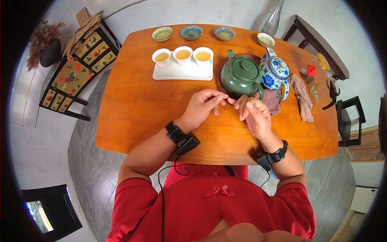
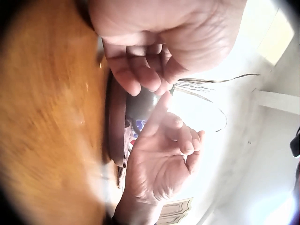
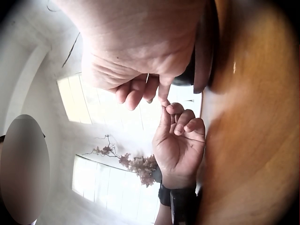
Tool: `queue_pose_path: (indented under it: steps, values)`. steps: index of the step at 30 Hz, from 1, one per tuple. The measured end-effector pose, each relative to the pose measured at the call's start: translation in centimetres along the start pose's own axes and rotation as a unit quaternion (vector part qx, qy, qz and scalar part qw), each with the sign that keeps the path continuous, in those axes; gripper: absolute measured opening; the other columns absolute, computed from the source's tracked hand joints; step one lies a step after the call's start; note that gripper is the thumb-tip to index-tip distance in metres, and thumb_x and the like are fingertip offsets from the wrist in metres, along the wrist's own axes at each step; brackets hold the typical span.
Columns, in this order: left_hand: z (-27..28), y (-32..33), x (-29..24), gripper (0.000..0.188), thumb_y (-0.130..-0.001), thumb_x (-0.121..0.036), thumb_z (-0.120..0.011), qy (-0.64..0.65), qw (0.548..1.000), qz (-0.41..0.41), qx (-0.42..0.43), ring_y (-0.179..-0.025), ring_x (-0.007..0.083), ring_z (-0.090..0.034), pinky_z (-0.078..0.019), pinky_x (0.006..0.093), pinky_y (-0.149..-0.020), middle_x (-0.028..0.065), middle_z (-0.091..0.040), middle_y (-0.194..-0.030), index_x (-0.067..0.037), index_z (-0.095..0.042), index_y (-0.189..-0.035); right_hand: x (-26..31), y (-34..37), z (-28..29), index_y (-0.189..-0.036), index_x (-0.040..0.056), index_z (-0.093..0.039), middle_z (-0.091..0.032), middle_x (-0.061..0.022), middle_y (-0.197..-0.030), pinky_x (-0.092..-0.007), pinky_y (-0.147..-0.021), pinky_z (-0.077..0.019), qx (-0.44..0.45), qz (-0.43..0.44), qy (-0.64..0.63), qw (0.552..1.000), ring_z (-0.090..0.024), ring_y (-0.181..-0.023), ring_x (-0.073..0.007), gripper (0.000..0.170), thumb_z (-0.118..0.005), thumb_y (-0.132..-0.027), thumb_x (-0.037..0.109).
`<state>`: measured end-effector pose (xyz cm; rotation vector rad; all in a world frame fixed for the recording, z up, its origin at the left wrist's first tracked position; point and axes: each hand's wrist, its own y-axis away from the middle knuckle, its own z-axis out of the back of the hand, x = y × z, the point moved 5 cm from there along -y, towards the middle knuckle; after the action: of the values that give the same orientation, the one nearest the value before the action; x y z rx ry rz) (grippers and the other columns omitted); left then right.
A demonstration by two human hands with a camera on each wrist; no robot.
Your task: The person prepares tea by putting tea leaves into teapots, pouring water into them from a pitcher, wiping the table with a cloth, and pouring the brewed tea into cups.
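Observation:
My left hand point(image 1: 203, 105) pinches the tip of my right little finger between thumb and forefinger, above the table in front of the green teapot point(image 1: 241, 76). The right hand point(image 1: 254, 113) holds no object; its little finger reaches toward the left hand while the other fingers bend loosely. In the right wrist view the left hand point(image 3: 176, 145) faces the camera, thumb and forefinger meeting at that fingertip. Beyond the hands stand three white cups of pale yellow tea, such as the middle cup point(image 1: 183, 55), on a white tray point(image 1: 183, 73).
A blue-and-white floral teapot point(image 1: 276, 70) stands right of the green one, with a brown cloth point(image 1: 269, 101) before them. Several small bowls, including a blue bowl point(image 1: 191, 33), line the far edge. On the right are a folded towel point(image 1: 301, 99), a jar point(image 1: 318, 66) and a glass pitcher point(image 1: 319, 92).

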<state>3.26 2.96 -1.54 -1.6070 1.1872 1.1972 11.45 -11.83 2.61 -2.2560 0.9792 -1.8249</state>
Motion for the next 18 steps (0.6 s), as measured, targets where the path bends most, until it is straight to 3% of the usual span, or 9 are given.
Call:
queue_pose_path:
  steps: [13,18]
  values:
    - [-0.4,0.3,-0.9,0.023,-0.1,-0.016,-0.053,0.002,1.0,0.003,0.002,-0.068,0.0098,-0.055,-0.0489,0.0225,-0.065,0.0063,-0.067,-0.096,0.001,-0.066,-0.108,-0.1,-0.1,0.2,-0.072,0.004,-0.056,-0.054,-0.0047,-0.068,-0.0459,-0.106,-0.0386,-0.024,-0.009,0.016,1.0,-0.051,-0.086,-0.0195,0.035,-0.047,-0.102,0.019]
    - [-0.6,0.3,-1.2,0.027,-0.1,-0.016,-0.051,-0.019,0.999,-0.024,0.025,-0.069,0.01,-0.055,-0.0487,0.0226,-0.066,0.0073,-0.066,-0.101,0.0,-0.064,-0.118,-0.2,-0.1,0.5,-0.073,0.0043,-0.056,-0.054,-0.0046,-0.069,-0.0461,-0.107,-0.038,-0.023,-0.005,0.022,0.999,-0.051,-0.085,-0.0194,0.034,-0.047,-0.102,0.02]
